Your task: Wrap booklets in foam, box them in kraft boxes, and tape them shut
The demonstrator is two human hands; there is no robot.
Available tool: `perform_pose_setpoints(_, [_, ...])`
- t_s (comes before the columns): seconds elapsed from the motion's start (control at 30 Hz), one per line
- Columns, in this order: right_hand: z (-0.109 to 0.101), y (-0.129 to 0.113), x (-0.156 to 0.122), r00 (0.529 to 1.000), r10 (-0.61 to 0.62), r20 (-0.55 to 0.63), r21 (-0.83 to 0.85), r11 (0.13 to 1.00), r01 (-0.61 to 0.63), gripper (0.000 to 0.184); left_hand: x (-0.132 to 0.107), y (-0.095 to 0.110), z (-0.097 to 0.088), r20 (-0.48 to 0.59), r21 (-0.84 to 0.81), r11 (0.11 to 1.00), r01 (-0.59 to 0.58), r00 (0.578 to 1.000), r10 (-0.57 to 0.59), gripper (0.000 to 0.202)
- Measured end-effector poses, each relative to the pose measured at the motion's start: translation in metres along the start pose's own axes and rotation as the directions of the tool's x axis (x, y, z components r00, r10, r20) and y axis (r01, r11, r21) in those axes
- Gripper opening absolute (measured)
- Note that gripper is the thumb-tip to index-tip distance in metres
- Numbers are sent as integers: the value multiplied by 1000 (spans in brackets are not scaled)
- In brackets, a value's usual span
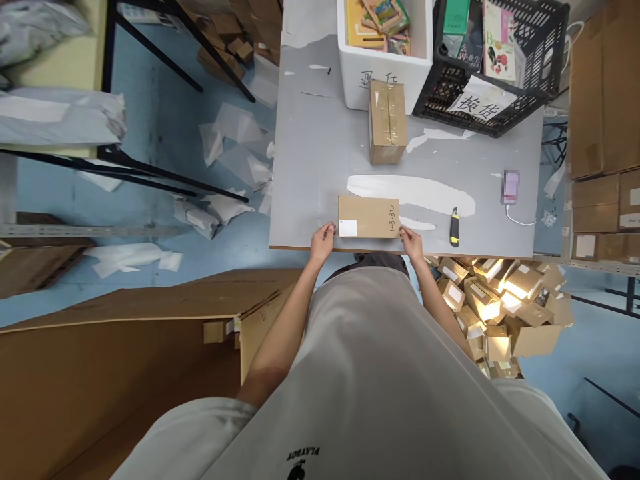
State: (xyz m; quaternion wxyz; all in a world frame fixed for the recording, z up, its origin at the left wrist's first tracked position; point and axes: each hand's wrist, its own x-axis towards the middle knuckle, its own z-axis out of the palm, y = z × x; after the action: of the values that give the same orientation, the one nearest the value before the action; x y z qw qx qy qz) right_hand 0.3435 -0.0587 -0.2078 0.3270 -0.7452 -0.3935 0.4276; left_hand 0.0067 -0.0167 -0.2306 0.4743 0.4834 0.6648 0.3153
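Box [371, 215] on tabletop [310, 153], near edge | my left fingers [327, 230] by its left end | my right fingers [406, 233] at its right | grip: can't tell

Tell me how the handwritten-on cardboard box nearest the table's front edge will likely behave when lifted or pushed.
The cardboard box is probably fairly stiff: its edges look straight and its corners square. Pushed, it would likely slide rather than roll, since it sits flat on the table. Its weight is hard to judge, as the contents are hidden.
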Motion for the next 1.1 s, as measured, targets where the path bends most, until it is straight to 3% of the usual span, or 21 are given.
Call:
perform_pose_setpoints(0.1, [-2,7,-4,1000,12,3,-21,1000,-12,48,-7,-6,-2,7,3,997,82,997,-82,40])
perform_pose_setpoints(0.3, [2,1,-11,1000,-4,25,-38,999,5,41,-17,-2,3,35,1,998,57,998,-57,31])
perform_pose_setpoints(0.4, [-4,-15,-10,999,-50,12,-29,998,50,42,-18,11,1,19,-21,1000,22,1000,-22,31])
perform_pose_setpoints(0.57, [-23,-53,-10,974,-222,-52,11,975,223,49,-14,42,-13,-77,-31,990,-136,988,133,35])
perform_pose_setpoints(0.7, [-25,-69,-10,969,-237,-67,-25,971,236,50,-8,54,-18,-108,8,987,-160,981,160,38])
perform_pose_setpoints(0.8, [-19,-64,-9,975,-213,-60,-54,976,210,49,-3,47,-15,-103,17,994,-109,989,110,35])
perform_pose_setpoints(0.93, [-12,-44,-8,985,-147,-89,-46,989,144,49,0,24,-9,-99,-32,999,6,995,-10,37])
perform_pose_setpoints(1.1, [-5,-19,-9,995,-55,-84,-33,998,52,47,-3,-2,0,-75,-20,997,68,995,-69,37])
